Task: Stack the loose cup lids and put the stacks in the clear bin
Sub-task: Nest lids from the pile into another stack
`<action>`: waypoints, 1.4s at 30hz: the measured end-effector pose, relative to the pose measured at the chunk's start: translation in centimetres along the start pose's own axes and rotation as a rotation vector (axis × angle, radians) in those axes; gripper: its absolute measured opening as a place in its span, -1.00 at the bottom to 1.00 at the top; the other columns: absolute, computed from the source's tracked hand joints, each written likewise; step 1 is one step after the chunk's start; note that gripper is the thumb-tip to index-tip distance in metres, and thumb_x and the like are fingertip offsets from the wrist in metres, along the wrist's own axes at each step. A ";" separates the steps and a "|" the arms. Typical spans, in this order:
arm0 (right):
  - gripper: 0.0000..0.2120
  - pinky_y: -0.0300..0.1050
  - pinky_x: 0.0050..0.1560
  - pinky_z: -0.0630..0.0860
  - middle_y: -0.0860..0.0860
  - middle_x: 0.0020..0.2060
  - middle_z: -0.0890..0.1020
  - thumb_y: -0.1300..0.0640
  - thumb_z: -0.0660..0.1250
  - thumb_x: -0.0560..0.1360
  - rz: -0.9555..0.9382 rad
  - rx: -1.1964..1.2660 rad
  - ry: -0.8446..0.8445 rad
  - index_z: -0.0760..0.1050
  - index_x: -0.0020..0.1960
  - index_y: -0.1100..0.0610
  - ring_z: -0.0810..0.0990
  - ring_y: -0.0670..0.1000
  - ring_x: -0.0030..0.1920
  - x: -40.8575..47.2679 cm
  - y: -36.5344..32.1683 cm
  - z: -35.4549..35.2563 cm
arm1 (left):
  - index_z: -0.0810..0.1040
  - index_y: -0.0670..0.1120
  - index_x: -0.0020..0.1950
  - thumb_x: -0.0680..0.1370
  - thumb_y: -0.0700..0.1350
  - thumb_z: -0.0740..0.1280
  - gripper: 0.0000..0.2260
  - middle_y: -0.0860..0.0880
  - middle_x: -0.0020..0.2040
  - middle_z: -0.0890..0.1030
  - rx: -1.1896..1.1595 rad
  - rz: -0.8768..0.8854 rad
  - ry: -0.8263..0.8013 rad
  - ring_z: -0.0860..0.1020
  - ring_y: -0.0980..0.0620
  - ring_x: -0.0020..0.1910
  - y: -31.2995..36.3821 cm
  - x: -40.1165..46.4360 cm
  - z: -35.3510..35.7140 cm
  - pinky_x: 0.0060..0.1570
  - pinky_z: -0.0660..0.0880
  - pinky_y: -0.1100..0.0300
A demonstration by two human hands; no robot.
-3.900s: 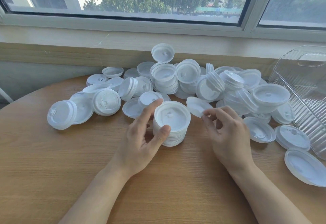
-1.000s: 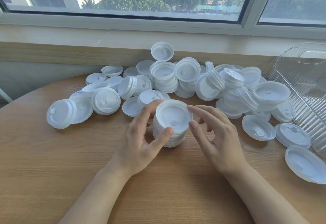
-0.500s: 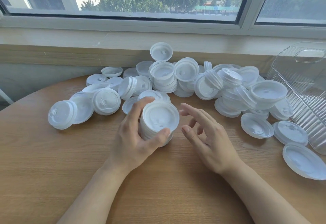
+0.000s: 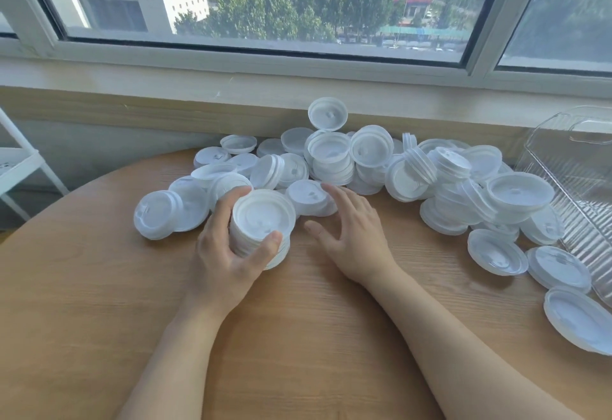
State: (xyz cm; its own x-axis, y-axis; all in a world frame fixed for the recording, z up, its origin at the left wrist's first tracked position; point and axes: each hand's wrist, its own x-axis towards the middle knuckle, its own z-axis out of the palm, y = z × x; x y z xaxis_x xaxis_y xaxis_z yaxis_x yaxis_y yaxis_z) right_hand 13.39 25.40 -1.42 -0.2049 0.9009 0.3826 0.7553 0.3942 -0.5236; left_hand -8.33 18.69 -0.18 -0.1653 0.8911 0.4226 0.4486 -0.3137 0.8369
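Nearest, at lower centre of the frame, the left hand (image 4: 228,250) has its grip wrapped round a short stack of lids (image 4: 261,226), thumb on the near side and fingers curled behind, the stack tilted toward the camera and seemingly raised off the bench (image 4: 99,320). The lids are thin and slick, so a loose squeeze could let the lower ones slide out and fan across the wood. Just right of it the right hand (image 4: 354,231) is released, fingers spread flat and reaching toward a loose lid (image 4: 308,199) at mid-frame; a careless sweep could shove it into the heap (image 4: 381,168) beyond and topple the leaning piles there. Farthest right, the clear bin (image 4: 576,181) lies tipped at the frame edge, well apart from the held stack; lids (image 4: 496,252) lying before it could be knocked off the bench edge
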 end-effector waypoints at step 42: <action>-0.89 -0.01 0.19 0.57 -0.15 0.03 0.73 0.26 0.52 0.56 -0.235 0.223 0.434 0.73 0.05 0.11 0.66 -0.05 0.18 -7.6 -1.3 -6.0 | 0.35 0.28 0.55 0.39 0.34 0.52 -0.24 0.25 0.37 0.56 -0.135 -0.011 -0.266 0.56 0.19 0.33 3.5 -2.6 3.9 0.17 0.64 0.07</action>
State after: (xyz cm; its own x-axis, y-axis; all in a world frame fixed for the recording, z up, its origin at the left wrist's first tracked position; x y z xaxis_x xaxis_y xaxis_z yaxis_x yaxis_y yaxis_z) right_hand 17.71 16.98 0.96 -0.0408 0.6447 0.7633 0.5604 0.6473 -0.5168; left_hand -2.94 16.56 0.27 0.0750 0.9437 0.3223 0.3241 -0.3287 0.8871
